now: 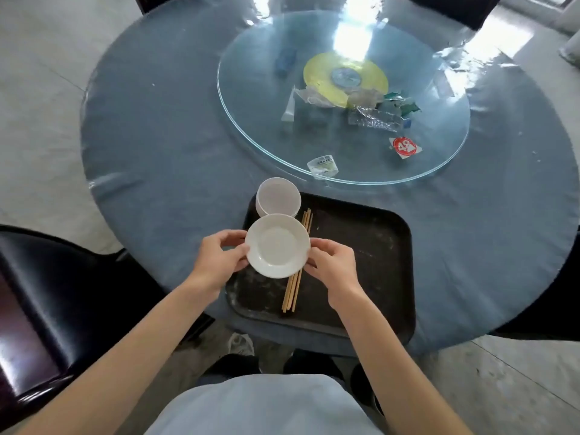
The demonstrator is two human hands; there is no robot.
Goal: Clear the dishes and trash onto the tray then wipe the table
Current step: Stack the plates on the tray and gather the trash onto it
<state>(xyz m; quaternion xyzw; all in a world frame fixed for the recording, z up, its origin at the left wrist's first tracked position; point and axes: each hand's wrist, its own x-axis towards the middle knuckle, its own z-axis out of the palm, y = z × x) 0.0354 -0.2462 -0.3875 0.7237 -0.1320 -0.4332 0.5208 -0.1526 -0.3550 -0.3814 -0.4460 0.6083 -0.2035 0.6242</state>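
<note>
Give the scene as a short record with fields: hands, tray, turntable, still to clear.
hands: left hand and right hand hold the plate by its rim over the tray
tray: black tray holds the cup and chopsticks
turntable: glass turntable carries wrappers and a red sticker
still to clear: wrappers, sticker; wiping not yet done

Small white plate [277, 245] level above black tray [370, 246]; white cup [278, 196], chopsticks [296, 271] on it; wrappers [361, 105] on turntable [439, 146]
</note>
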